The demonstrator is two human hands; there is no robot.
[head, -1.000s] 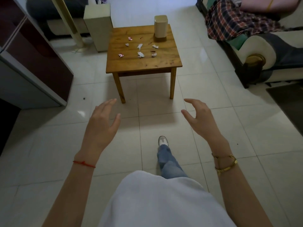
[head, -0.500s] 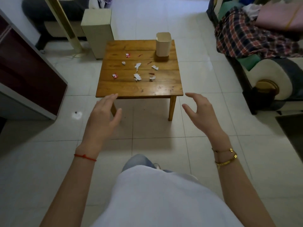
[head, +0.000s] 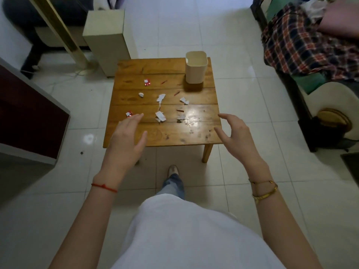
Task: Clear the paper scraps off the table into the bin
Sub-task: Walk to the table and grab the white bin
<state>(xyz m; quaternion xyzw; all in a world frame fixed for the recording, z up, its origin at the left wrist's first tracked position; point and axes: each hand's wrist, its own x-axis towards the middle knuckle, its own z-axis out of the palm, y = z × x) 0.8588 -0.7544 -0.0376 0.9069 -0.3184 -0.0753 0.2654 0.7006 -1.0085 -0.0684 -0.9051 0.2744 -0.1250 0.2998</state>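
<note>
A low square wooden table stands on the tiled floor in front of me. Several white and red paper scraps lie across its middle: a long white torn strip, a crumpled white piece, a small white ball, a white scrap, and red-and-white wrappers. A cream open-topped bin stands upright on the far right corner. My left hand hovers open above the near left edge. My right hand hovers open by the near right corner. Both hold nothing.
A sofa with a plaid blanket fills the right side. A dark cabinet stands at the left. A cream box-shaped unit sits behind the table's far left corner. My foot is on the floor near the table's front.
I have walked up to the table, which now looks larger and closer. Both open hands have moved forward to its near edge.
</note>
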